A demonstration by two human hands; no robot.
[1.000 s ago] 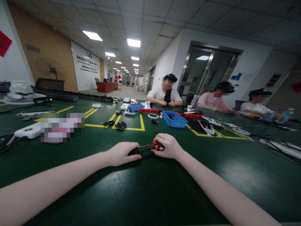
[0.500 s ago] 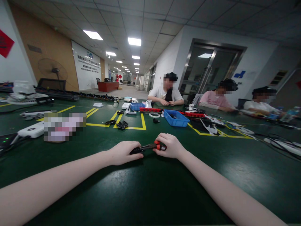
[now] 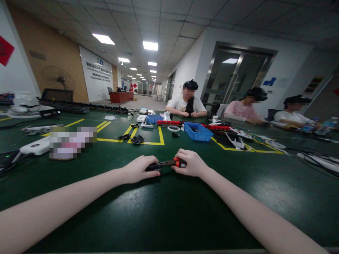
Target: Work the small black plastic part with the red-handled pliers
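Observation:
My left hand [image 3: 140, 169] is closed around a small black part [image 3: 153, 167], its thumb and fingers pinching it from the left. What kind of part it is I cannot make out. In my right hand [image 3: 191, 163] is a pair of pliers [image 3: 166, 163] with red and black handles, fingers wrapped round the grips. The long jaws point left and meet the black part at its upper right side. Whether the jaws grip it is too small to tell. Both hands are just above the dark green table [image 3: 169, 211].
Beyond my hands lie black pieces [image 3: 137, 139], a black cylindrical piece [image 3: 175, 134], a white ring [image 3: 173, 128] and a blue bin [image 3: 198, 132]. A white power strip [image 3: 35, 146] lies left, cables [image 3: 317, 160] right. Several people [image 3: 188, 100] sit across the table.
The black part has turned slightly in my left hand, showing more of its side. The pliers stay against it, and both hands keep nearly the same place. The view has shifted very slightly.

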